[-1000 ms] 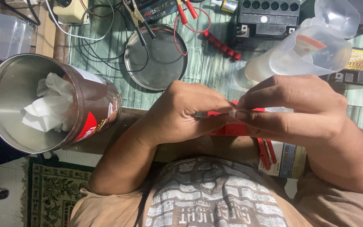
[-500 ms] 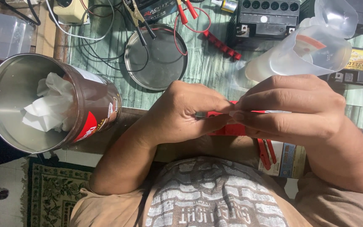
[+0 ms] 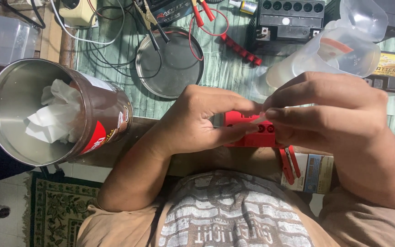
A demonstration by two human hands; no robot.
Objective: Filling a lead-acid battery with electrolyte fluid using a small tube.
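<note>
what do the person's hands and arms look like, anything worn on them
Both hands are bare: no gloves, rings or watch show on the left hand or the right hand. The forearms are uncovered too, with short tan sleeves only near the shoulders. The fingers have short nails.

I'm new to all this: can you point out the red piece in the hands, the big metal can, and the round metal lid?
red plastic piece [image 3: 252, 136]: head view, on its front face between the fingers.
metal can [image 3: 108, 114]: head view, on its brown outer wall.
round metal lid [image 3: 174, 68]: head view, on its flat middle.
</note>
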